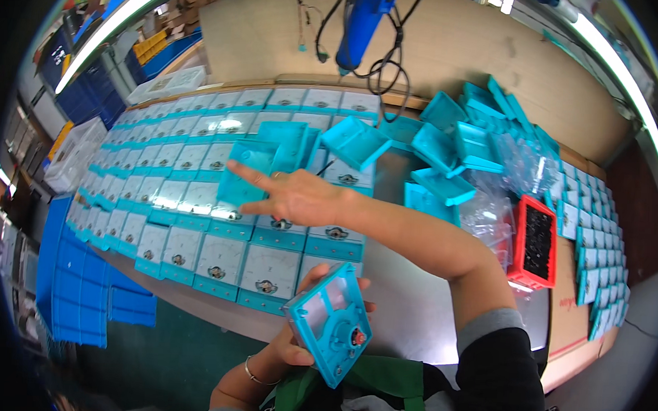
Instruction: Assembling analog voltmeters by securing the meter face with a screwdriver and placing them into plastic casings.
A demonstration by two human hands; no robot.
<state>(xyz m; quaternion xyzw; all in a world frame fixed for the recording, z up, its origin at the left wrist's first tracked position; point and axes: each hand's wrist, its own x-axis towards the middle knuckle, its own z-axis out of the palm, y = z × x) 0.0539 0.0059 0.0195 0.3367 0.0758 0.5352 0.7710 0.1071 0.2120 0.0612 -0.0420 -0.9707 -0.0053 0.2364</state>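
Close to my body, my left hand (pixel 306 307) grips a teal plastic housing (pixel 331 324) by its edges. The housing is tilted, showing ribs inside, a clear panel along one side and a small red part near its lower right. My right arm crosses over to the left. With fingers spread, my right hand (pixel 296 197) is over an open teal shell (pixel 246 174); whether the fingertips touch it I cannot tell. Another teal shell (pixel 282 136) lies just behind. Beneath them, rows of teal-edged units with white marbled faces (pixel 270 267) cover the left of the table.
A blue power tool (pixel 366 27) with looped cables hangs above the back. Teal shells (pixel 481 146) are heaped at the right beside clear plastic pieces (pixel 525 166). A red bin (pixel 537 240) holds small dark parts. More units (pixel 604 254) stand far right; a blue crate (pixel 72 282) is left.
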